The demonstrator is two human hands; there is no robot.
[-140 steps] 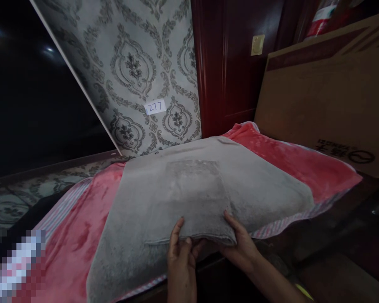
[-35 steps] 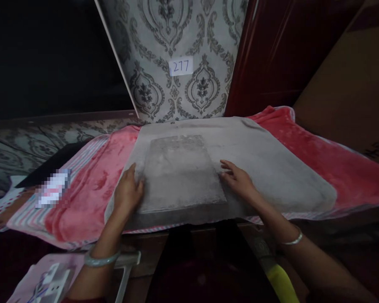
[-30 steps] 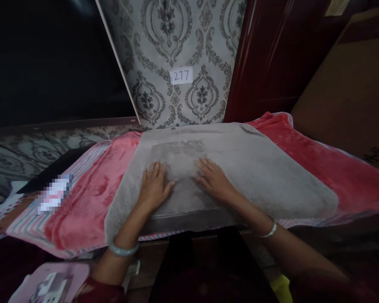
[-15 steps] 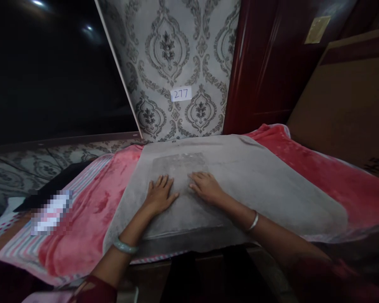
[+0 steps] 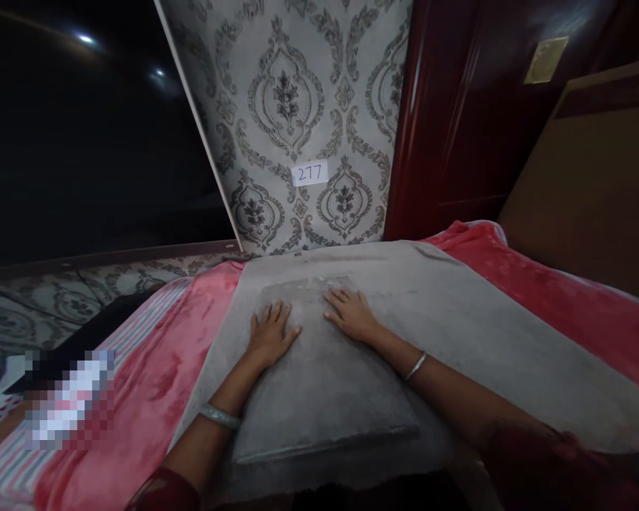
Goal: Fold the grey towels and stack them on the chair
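Note:
A grey towel (image 5: 473,333) lies spread over a pink blanket (image 5: 154,376). Its near part is folded over into a smaller rectangle (image 5: 324,397) on top of the rest. My left hand (image 5: 270,333) lies flat on the far end of that fold, fingers stretched out. My right hand (image 5: 351,312) rests flat beside it, a little farther from me, fingers also spread. Each wrist wears a bangle. Neither hand holds anything.
A patterned grey wall panel (image 5: 298,106) with a small label reading 277 (image 5: 309,172) stands behind the towel. A dark red wooden door (image 5: 458,113) is to its right, and a brown cardboard sheet (image 5: 591,191) leans at far right. A blurred object (image 5: 67,401) lies at left.
Both hands moved from the towel's near edge to the sides of the fold, then to its middle, sliding away from me over it. The view has come closer to the towel.

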